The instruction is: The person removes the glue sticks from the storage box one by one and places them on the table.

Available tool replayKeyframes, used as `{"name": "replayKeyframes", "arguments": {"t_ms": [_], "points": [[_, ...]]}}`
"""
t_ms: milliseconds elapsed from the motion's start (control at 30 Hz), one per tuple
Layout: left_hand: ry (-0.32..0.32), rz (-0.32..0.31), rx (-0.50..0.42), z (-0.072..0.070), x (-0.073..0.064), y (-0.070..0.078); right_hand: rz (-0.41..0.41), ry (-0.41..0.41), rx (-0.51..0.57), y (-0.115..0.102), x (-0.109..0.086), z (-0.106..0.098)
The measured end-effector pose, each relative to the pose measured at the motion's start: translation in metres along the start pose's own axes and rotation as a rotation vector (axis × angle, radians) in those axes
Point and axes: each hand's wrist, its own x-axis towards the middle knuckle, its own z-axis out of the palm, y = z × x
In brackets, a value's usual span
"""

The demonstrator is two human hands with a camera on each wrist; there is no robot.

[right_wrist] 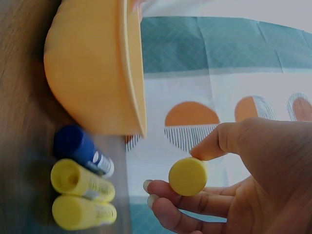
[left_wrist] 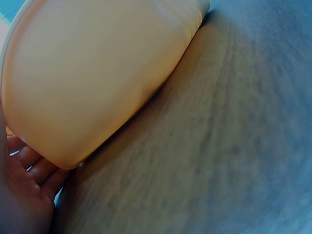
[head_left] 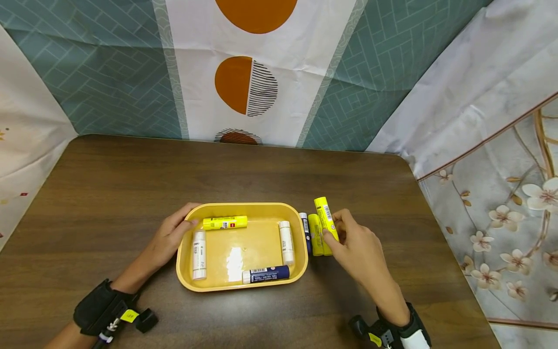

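Observation:
My right hand (head_left: 357, 247) pinches a yellow glue stick (head_left: 324, 213) between thumb and fingers; in the right wrist view its round yellow end (right_wrist: 188, 176) faces the camera, raised off the table. Close beside it, two more yellow glue sticks (right_wrist: 80, 180) and a navy one (right_wrist: 75, 142) lie in a row to the right of a yellow plastic tray (head_left: 241, 206). At the tray's upper left corner my left hand (head_left: 167, 237) grips the rim, thumb over the edge, fingers against the outer wall (left_wrist: 97, 87).
Inside the tray lie a yellow glue stick (head_left: 224, 222) along the far side, a white one (head_left: 199, 254) at left, another white one (head_left: 286, 242) at right and a navy one (head_left: 267, 275) along the near side. A patterned curtain (head_left: 283, 92) hangs behind the brown table (head_left: 235, 174).

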Motion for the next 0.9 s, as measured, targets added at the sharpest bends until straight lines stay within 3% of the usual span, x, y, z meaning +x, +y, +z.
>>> {"name": "replayKeyframes", "arguments": {"t_ms": [400, 900], "points": [[0.000, -0.026, 0.008, -0.001, 0.000, 0.001, 0.085, 0.025, -0.027, 0.027, -0.007, -0.004], [-0.012, -0.023, -0.004, -0.001, 0.000, 0.000, 0.173, -0.058, -0.015, 0.051, -0.002, 0.016]]}}
